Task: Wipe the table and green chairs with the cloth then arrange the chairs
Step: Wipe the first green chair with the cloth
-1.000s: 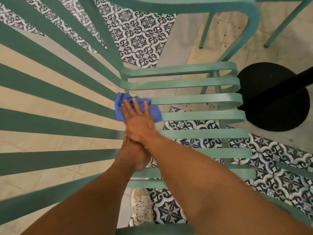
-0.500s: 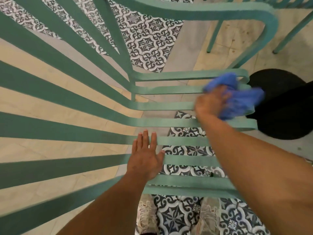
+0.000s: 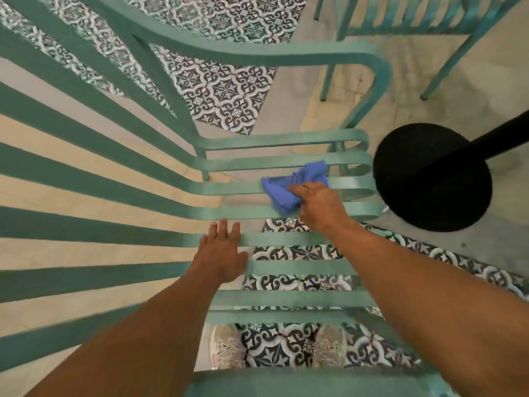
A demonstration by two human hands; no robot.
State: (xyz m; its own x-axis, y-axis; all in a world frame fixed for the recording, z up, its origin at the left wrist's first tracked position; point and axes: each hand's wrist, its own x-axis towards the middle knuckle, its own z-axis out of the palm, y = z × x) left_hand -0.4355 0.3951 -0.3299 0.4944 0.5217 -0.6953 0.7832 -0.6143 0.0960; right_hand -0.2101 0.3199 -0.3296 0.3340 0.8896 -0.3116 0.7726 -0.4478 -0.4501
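- Blue cloth (image 3: pixel 294 186) now lies bunched on the middle seat slats of the green chair (image 3: pixel 286 164), at about one o'clock from the centre of the view; half a second ago it was out at the slat ends by the chair's right edge, and a second ago it was over by the seat's inner corner. It has gone across the seat and started back.
- The right hand (image 3: pixel 320 207) grips the cloth from its five o'clock side, fingers curled into the folds and pressing it onto the slats.
- The left hand (image 3: pixel 221 253) rests flat on a nearer slat at about seven o'clock from the cloth, fingers straight and close together, holding nothing. It was under the right wrist a second ago and has since settled there, probably to brace the chair.
- A black round base (image 3: pixel 432 176) with its pole sits on the floor at three o'clock, well apart from the hands.
- A second green chair (image 3: pixel 429 21) stands at one o'clock near the top edge, untouched.
- My reading: back-and-forth strokes are covering the far half of the seat; the nearer slats, the backrest slats (image 3: pixel 86 179) at nine o'clock and the armrest (image 3: pixel 286 57) at twelve look still to do, and arranging has not begun.
- No tabletop is in view, so its state cannot be told.
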